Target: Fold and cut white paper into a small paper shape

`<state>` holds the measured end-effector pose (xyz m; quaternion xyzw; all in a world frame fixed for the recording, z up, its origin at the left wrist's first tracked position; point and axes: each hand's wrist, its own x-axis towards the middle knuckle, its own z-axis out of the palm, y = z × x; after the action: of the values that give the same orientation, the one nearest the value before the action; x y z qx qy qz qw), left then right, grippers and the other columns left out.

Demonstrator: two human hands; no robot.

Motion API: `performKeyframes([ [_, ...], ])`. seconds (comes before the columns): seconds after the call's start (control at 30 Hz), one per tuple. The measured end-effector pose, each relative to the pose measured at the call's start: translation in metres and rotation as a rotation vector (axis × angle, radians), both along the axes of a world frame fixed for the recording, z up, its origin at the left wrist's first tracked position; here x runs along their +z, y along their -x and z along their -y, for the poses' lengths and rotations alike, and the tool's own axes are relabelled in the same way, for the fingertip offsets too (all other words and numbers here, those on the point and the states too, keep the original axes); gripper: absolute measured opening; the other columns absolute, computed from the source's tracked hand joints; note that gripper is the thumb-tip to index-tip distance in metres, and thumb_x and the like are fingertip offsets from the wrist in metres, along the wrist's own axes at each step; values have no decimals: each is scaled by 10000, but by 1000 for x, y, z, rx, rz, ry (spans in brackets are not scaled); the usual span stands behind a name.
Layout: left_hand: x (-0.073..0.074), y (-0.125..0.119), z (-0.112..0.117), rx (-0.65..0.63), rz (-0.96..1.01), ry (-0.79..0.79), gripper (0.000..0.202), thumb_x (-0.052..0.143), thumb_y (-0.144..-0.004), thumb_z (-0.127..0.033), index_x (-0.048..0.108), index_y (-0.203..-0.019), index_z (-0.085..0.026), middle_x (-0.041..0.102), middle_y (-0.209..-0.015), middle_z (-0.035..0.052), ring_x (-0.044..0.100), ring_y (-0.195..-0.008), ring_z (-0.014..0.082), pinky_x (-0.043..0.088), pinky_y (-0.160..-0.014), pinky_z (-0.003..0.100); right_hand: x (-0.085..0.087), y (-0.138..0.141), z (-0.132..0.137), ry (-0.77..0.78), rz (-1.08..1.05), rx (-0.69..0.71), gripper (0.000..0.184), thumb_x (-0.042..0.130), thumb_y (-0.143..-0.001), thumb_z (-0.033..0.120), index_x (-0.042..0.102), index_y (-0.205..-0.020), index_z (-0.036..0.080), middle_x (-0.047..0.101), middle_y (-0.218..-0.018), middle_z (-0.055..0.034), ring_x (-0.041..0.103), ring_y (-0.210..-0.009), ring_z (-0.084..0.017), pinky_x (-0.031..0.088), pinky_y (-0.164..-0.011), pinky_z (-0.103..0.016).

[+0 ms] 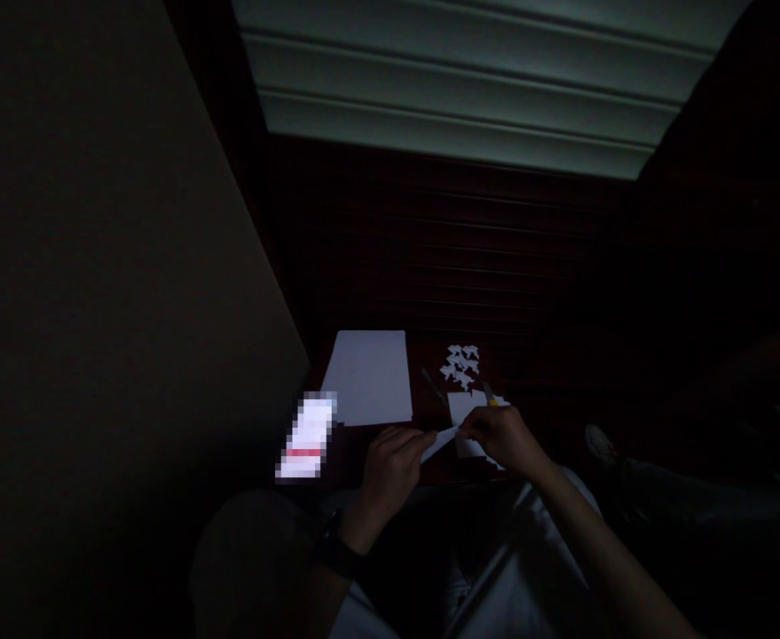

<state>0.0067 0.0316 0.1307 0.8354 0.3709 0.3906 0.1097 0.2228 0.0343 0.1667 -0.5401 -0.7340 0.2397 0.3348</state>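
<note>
In the head view, my left hand [395, 460] pinches one end of a folded strip of white paper [437, 443]. My right hand [504, 437] is closed at the paper's other, pointed end. Beneath that hand lie white paper sheets [457, 406], partly covered by it. A utility knife [492, 399] with some yellow on it rests just beyond my right knuckles. Farther back is a cluster of small folded white paper pieces [461, 364]. A thin, dark pen-like tool [432, 383] lies left of them. The dim light hides the fine folds.
A stack of white paper [371, 377] lies at the table's left, with a bright, pixelated phone-like screen [307, 441] in front of it. A wall [130, 266] rises on the left and slatted panels [443, 266] at the back. Another person's shoe [601, 442] shows at right.
</note>
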Motion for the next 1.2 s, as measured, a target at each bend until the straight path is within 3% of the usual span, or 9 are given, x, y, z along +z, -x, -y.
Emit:
performKeyframes([
  [0.27, 7, -6, -1, 7, 207, 213, 203, 486, -833, -204, 677, -901, -225, 685, -836, 25, 620, -750, 144, 495, -688, 257, -1, 2, 1, 214, -320, -61, 196, 652, -676, 361, 645, -667, 166, 639, -592, -19, 563, -547, -141, 429, -517, -241],
  [0.4, 11, -5, -1, -39, 234, 296, 210, 479, -839, -221, 673, -919, -229, 687, -872, 24, 625, -784, 147, 496, -710, 255, 1, 3, 0, 243, -363, -47, 213, 665, -661, 364, 629, -655, 153, 630, -570, -27, 559, -526, -136, 437, -508, -243],
  [0.6, 19, -2, -4, -126, 88, 243, 258, 493, -832, -226, 626, -1047, -278, 680, -914, 19, 622, -801, 152, 493, -728, 268, 2, -1, -7, 286, -365, -20, 262, 698, -614, 382, 626, -648, 133, 614, -531, -29, 551, -485, -129, 427, -462, -231],
  [0.77, 21, -9, -4, -75, 80, 163, 252, 503, -830, -248, 624, -1049, -282, 629, -1071, 25, 585, -931, 173, 462, -821, 315, 2, -2, -11, 323, -390, 0, 276, 709, -601, 384, 618, -647, 127, 613, -532, -31, 556, -480, -128, 434, -458, -232],
  [0.97, 21, -14, -1, -78, 58, 210, 264, 506, -831, -274, 611, -1073, -270, 647, -907, 30, 580, -838, 161, 457, -771, 299, 4, 1, -13, 345, -442, 17, 280, 714, -600, 375, 610, -663, 123, 612, -542, -25, 554, -472, -122, 442, -461, -238],
  [1.2, 18, -15, -3, -93, 178, 303, 302, 525, -817, -286, 585, -1112, -266, 618, -888, 25, 576, -789, 138, 456, -702, 241, 7, 3, -14, 360, -494, 39, 288, 713, -604, 382, 605, -670, 124, 617, -548, -22, 562, -482, -123, 452, -474, -240],
])
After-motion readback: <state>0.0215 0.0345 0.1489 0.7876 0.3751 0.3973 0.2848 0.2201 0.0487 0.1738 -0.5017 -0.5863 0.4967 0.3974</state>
